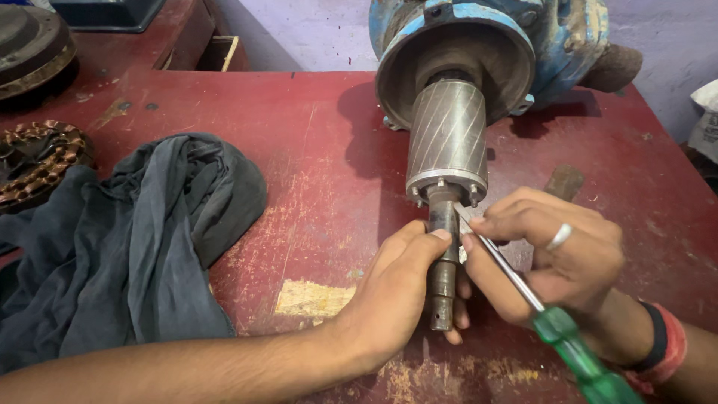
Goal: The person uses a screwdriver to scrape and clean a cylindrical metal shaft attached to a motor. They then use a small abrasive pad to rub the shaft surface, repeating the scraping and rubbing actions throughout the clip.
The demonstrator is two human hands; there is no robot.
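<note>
Two hands at work on a red table (314, 135). Left hand (393, 295) wraps the steel shaft (443, 262) from below, fingers curled round it, thumb on top near the rotor (447, 142). Right hand (553, 258), ring on one finger, fingers clamped tight on a screwdriver (523, 288) w/ green handle; tip touches the shaft just under the rotor end. Rotor sticks out of a blue motor housing (479, 37) at table's back, shaft pointing toward the person. Dark grey cloth (142, 239) bunched at left, well apart from hands. Copper winding (37, 161) at far left edge.
</note>
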